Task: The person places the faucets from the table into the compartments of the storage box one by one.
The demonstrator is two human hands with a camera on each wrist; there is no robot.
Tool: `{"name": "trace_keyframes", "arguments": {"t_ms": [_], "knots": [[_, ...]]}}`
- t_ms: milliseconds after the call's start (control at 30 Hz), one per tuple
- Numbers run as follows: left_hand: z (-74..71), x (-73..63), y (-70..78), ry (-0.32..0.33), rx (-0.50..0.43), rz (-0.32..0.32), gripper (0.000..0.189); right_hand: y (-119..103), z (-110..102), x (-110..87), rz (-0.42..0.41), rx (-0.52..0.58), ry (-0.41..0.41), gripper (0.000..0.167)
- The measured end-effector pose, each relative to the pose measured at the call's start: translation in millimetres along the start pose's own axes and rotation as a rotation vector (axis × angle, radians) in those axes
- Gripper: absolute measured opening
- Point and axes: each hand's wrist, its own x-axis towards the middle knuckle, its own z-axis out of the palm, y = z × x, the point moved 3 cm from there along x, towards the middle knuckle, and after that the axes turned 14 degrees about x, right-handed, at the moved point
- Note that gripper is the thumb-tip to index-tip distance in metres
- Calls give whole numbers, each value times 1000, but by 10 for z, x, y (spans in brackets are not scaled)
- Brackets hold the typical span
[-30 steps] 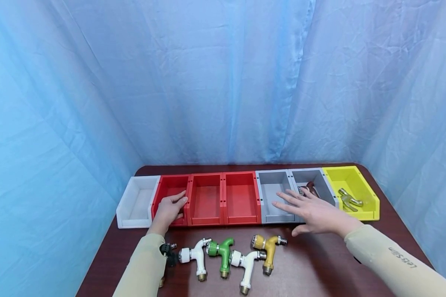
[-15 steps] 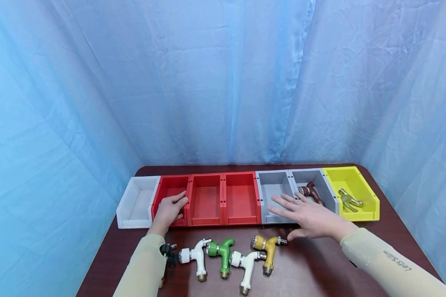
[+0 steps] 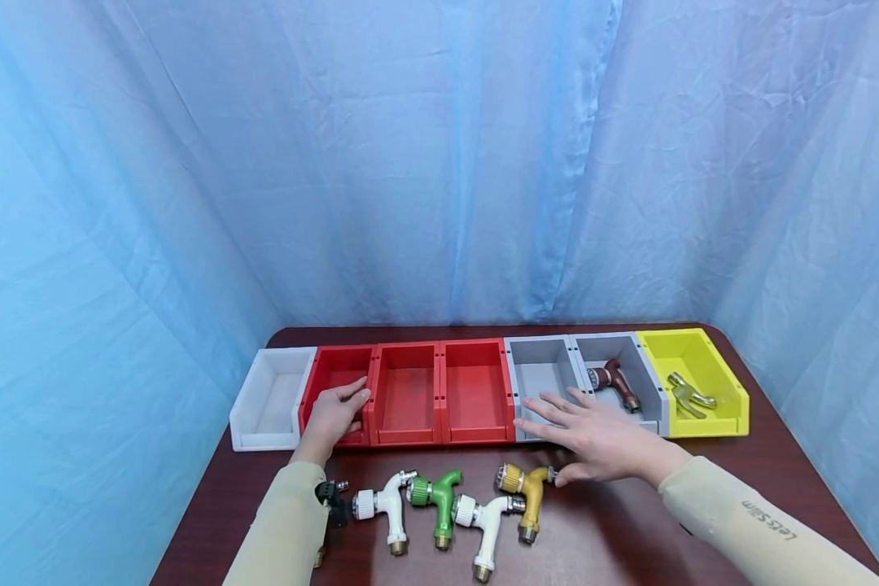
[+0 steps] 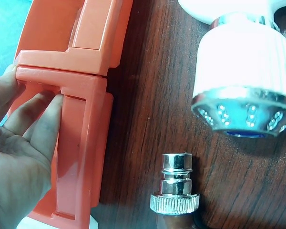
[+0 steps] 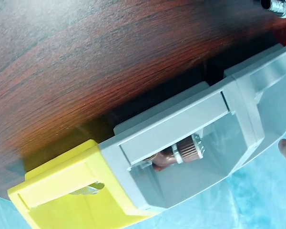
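Observation:
My left hand [image 3: 333, 415] grips the side wall of the leftmost red bin [image 4: 72, 143], fingers inside and thumb at the rim. With fingers spread, my right hand [image 3: 593, 435] hovers over the front of the grey bins and holds nothing. Near its thumb lies a yellow tap [image 3: 532, 498]. A brown tap [image 3: 615, 384] rests inside the right grey bin [image 5: 176, 119], and a metal-coloured tap [image 3: 688, 395] inside the yellow bin [image 3: 732, 403]. On the table are a green tap [image 3: 442, 505], a white tap [image 3: 393, 513] and another white tap [image 3: 487, 529].
At the row's left end stands a white bin [image 3: 245, 419]. Two more red bins [image 3: 406, 435] sit between my hands. A tap with a metal spout [image 4: 176, 181] is partly hidden by my left forearm. Blue curtains [image 3: 439, 163] hang around the dark wooden table [image 3: 601, 553].
My right hand has moved left and toward me, uncovering the brown tap in the right grey bin. My left hand has stayed on the red bin.

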Motion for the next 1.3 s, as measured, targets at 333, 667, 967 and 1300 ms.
{"name": "trace_keyframes", "arguments": {"t_ms": [333, 667, 967, 1300], "knots": [[0, 5, -10, -3, -5, 5, 58, -131, 102, 65, -40, 17, -22, 94], [4, 10, -19, 3, -3, 4, 58, -169, 179, 84, -61, 44, -23, 93], [9, 16, -21, 2, -6, -3, 57, -213, 247, 88, -87, 64, -33, 89], [10, 15, -13, 3, -9, -6, 57, -267, 297, 82, -73, 72, -69, 91]]}}
